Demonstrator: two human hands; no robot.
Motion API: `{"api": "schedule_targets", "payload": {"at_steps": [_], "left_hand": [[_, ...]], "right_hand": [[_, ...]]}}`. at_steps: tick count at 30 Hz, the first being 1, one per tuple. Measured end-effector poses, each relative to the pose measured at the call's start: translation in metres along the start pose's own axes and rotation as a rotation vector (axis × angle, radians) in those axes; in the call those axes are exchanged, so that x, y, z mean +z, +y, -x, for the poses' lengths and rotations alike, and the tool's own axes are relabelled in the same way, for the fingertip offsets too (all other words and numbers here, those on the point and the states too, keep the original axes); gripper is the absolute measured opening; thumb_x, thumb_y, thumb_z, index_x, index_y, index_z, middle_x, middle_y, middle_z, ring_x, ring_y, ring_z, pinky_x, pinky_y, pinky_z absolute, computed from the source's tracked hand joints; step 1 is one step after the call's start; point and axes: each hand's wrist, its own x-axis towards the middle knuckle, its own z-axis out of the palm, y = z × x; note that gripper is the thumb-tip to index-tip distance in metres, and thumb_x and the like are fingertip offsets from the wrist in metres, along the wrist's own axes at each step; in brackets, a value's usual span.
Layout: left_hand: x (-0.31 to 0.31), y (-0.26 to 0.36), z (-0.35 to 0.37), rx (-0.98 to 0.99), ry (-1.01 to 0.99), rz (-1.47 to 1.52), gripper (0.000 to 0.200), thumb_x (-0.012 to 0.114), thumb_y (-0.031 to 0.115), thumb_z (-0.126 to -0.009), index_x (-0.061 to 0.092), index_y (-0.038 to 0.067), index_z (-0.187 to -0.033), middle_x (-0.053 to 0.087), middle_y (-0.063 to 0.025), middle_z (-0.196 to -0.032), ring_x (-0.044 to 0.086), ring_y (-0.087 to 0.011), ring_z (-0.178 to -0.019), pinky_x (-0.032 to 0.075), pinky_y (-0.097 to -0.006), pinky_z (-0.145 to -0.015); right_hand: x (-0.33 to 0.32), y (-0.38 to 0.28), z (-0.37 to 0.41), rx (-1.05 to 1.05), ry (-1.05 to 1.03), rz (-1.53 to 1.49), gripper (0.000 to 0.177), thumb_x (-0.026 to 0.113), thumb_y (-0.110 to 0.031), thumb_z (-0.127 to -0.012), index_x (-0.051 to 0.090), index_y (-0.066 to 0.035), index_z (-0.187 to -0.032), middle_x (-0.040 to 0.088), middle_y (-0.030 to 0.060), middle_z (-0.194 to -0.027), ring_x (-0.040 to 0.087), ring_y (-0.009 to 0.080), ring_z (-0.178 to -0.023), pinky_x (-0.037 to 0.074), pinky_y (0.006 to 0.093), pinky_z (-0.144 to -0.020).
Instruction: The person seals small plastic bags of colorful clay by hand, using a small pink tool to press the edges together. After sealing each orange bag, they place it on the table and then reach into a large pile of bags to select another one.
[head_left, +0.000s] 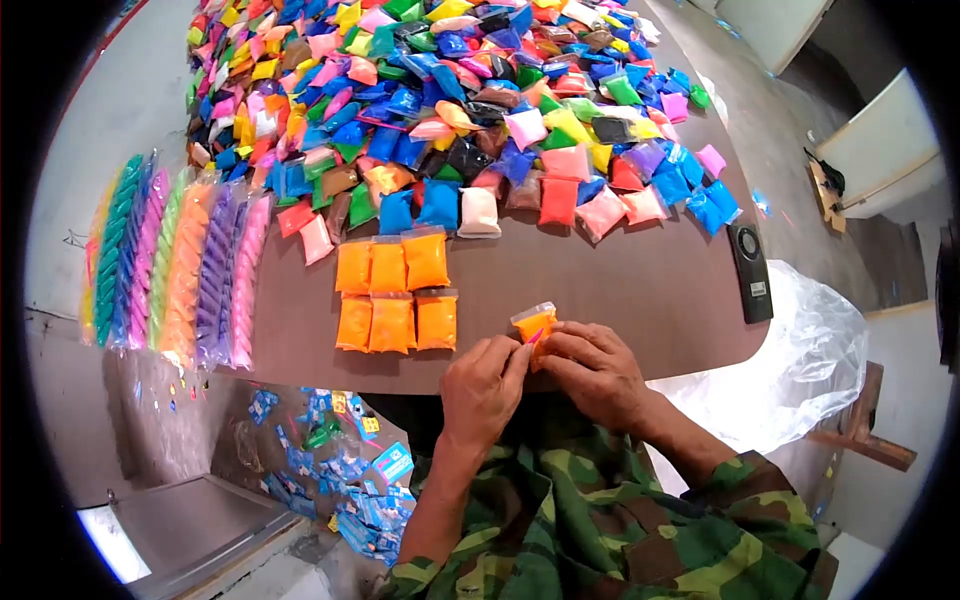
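Near the table's front edge, a small clear packet of orange material is between my two hands. My right hand is closed on its right side, fingers bent around it. My left hand is closed in a pinch at the packet's left side, where a small pink pointed piece shows at the fingertips. What that pink piece is, I cannot make out. To the left of my hands, several matching orange packets lie flat in two neat rows.
A large heap of packets in many colours covers the far table. Long bags of twisted coloured strands lie at the left. A black device sits at the right edge. Below are blue-white wrappers and clear plastic sheeting.
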Motion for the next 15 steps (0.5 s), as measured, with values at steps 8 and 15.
{"api": "schedule_targets", "payload": {"at_steps": [8,15], "left_hand": [[0.006,-0.006,-0.024,-0.004,0.001,-0.082,0.014,0.077,0.014,-0.098,0.070,0.003,-0.092,0.071,-0.0171,-0.084,0.071,-0.0388,-0.077,0.054,-0.0441,-0.065],[-0.002,-0.004,-0.035,0.030,-0.008,-0.115,0.016,0.076,0.015,-0.098,0.070,0.003,-0.090,0.069,-0.0166,-0.082,0.069,-0.0393,-0.075,0.053,-0.0450,-0.064]], "right_hand": [[0.004,0.011,0.002,0.020,0.024,-0.058,0.030,0.074,-0.004,-0.086,0.074,-0.006,-0.116,0.071,0.0105,-0.129,0.069,0.0315,-0.124,0.056,0.0444,-0.102],[0.005,0.012,0.008,0.010,-0.001,-0.062,0.029,0.073,-0.005,-0.087,0.073,-0.007,-0.116,0.072,0.0109,-0.132,0.069,0.0323,-0.125,0.056,0.0452,-0.102]]}}
